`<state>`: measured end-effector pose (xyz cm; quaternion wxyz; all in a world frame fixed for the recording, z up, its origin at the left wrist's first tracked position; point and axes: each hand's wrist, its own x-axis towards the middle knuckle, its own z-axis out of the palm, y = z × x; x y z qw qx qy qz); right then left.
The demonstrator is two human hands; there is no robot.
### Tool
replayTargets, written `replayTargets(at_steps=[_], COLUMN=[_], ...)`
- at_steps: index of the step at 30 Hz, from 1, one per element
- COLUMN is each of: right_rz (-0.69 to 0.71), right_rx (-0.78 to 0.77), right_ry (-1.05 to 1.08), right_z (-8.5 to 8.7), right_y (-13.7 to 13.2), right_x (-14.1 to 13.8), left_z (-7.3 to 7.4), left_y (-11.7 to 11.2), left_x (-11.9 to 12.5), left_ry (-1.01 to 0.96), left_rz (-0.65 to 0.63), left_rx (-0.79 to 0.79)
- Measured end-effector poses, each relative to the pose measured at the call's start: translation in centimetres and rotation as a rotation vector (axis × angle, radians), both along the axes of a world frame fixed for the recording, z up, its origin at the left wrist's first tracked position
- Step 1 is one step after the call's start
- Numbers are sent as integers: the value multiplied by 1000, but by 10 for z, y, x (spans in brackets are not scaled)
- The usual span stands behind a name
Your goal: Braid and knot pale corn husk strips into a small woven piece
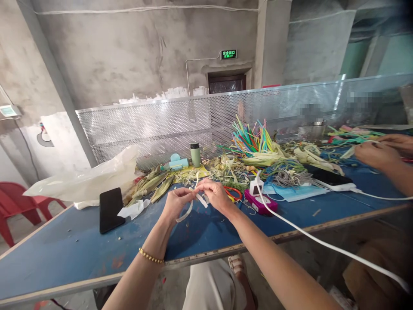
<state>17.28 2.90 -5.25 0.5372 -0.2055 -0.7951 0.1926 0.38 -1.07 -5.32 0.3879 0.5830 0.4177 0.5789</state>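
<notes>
A pale, cream-coloured strip [185, 216], perhaps dried husk, is held above the front part of the blue table [142, 245]. My left hand [178, 202] pinches it from the left, and my right hand [214, 196] grips it from the right, fingertips almost touching. One end curls down under my left fingers; short ends stick up and down between the hands. Whether the strip is knotted or merely crossed is hidden by my fingers. Behind my hands lie dried husks [163, 187] and a spread of pale scraps [222, 165].
Left of my hands are a black phone [111, 210] and clear plastic sheeting [93, 176]. Right are a purple power block [260, 202] with a white cable [309, 237], a charging phone [329, 176] and coloured stems [251, 137]. A co-worker's hands [382, 150] work at far right.
</notes>
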Motion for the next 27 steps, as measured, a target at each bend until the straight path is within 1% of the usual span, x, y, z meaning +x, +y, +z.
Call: replayTargets(at_steps=[3,8,11,13,16,19,21,23,25,27], right_rz=[-10,-75,-23,9,-8,-100,-210,-330,-414,-405], right_rx=[-78,-340,-382,-369,-364,-349,-307,-228,-99,69], right_ry=[15,45,54,55,25,29,68,112,121,59], right_z=[0,2,2,1,-2,-6,-7,-6,-4,-1], right_y=[-1,-4,-4,-3,1,7,9,8,3,-4], right_x=[0,-1,-4,-7,-9,-8,-6,-4,-4,-6], left_z=[1,1,0,-1,-3,-5,-8,-9,-10,-9], left_y=[-2,-1,1,1,2,4,7,11,13,15], left_x=[2,3,2,3,4,3,1,-2,-5,-7], left_ry=[16,-50,-65,-47,-17,-19,-42,-88,-162,-234], left_rz=[-5,-3,1,4,1,5,30,66,92,112], left_rx=[-19,-46,-50,-46,-46,-62,-95,-140,-173,-191])
